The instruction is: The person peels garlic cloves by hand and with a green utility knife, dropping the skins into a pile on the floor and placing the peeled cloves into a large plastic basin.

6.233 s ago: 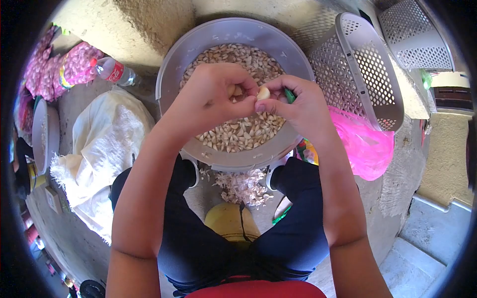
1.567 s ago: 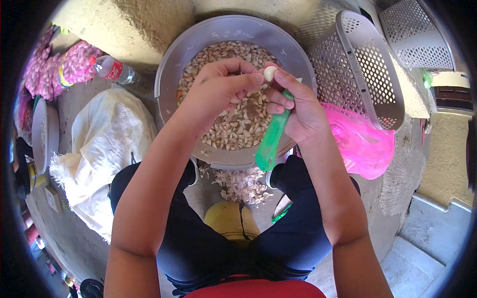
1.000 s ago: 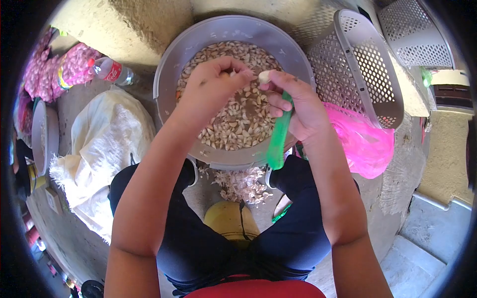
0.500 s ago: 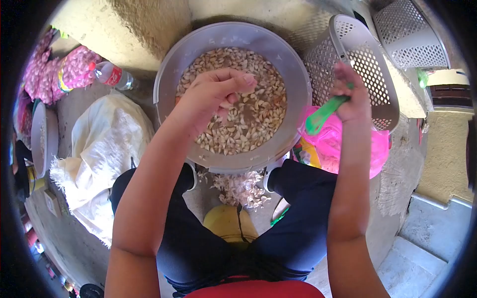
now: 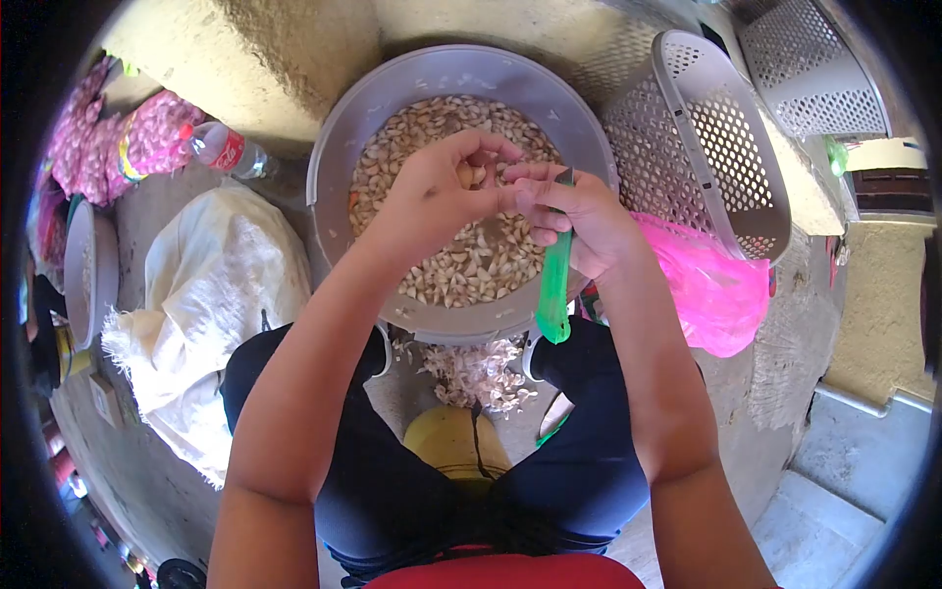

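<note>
A large grey basin (image 5: 343,108) holds many garlic cloves (image 5: 471,265) in water. Over it, my left hand (image 5: 442,191) is closed around garlic cloves, one of which shows in its curled fingers. My right hand (image 5: 579,211) meets the left fingertips and grips a green-handled knife (image 5: 554,285), its handle pointing down toward my lap. The blade is mostly hidden by the fingers. Loose garlic skins (image 5: 481,373) lie on the ground below the basin's near rim.
Right of the basin are a grey perforated basket (image 5: 653,137) and a pink plastic bag (image 5: 711,294). On the left are a white woven sack (image 5: 211,285), a cola bottle (image 5: 228,149) and pink net bags of bulbs (image 5: 157,133). Another perforated basket (image 5: 814,74) stands at upper right.
My right hand has moved left and inward from beside the basket to meet my left hand, bringing the green knife over the basin. The pink bag is less covered.
</note>
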`<state>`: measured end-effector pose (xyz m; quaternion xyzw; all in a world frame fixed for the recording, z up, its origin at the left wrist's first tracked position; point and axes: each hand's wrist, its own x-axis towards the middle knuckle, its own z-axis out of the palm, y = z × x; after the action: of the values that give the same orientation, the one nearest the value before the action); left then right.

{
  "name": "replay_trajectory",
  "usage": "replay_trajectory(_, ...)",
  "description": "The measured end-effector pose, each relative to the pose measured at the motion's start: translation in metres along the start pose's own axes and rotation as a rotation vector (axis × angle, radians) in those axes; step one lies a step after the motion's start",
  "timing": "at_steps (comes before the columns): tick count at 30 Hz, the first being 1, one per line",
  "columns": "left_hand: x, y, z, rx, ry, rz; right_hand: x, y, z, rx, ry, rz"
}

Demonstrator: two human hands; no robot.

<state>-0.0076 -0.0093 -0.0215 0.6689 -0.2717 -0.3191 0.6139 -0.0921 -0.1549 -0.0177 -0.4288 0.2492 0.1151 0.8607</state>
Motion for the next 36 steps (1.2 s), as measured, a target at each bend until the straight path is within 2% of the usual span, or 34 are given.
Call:
replay_trajectory(8,0.0,0.002,-0.006,0.205,-0.008,-0.003,-0.008,0.002,0.001,0.091,-0.053,0.028)
replay_trajectory(11,0.002,0.004,-0.006,0.027,-0.011,-0.125,-0.006,0.003,-0.005,0.014,-0.052,-0.01)
replay_trajectory(13,0.005,0.0,-0.012,-0.285,-0.023,-0.274,-0.007,0.0,-0.004,-0.096,-0.05,-0.023)
replay_trajectory(14,0.006,-0.003,-0.016,-0.442,-0.03,-0.347,-0.007,0.001,-0.001,-0.3,0.007,-0.026)
replay_trajectory(16,0.008,-0.006,-0.02,-0.616,0.02,-0.376,-0.01,0.009,0.009,-0.706,0.124,-0.032)
replay_trajectory(18,0.008,-0.006,-0.024,-0.773,0.059,-0.396,-0.004,0.04,0.0,-1.161,-0.12,-0.226)
replay_trajectory(20,0.008,-0.006,-0.027,-0.914,0.09,-0.408,-0.009,0.065,0.01,-1.418,-0.362,0.054)
replay_trajectory(22,0.007,-0.005,-0.028,-0.968,0.076,-0.411,-0.02,0.096,0.018,-1.728,-0.595,0.215)
replay_trajectory(24,0.007,-0.005,-0.029,-0.987,0.048,-0.415,-0.026,0.123,0.016,-1.772,-0.756,0.399)
replay_trajectory(30,0.005,-0.001,-0.025,-0.834,0.008,-0.389,-0.027,0.124,0.009,-1.67,-0.564,0.132)
replay_trajectory(36,0.006,0.0,-0.02,-0.727,0.033,-0.38,-0.022,0.132,0.019,-1.591,-0.864,0.213)
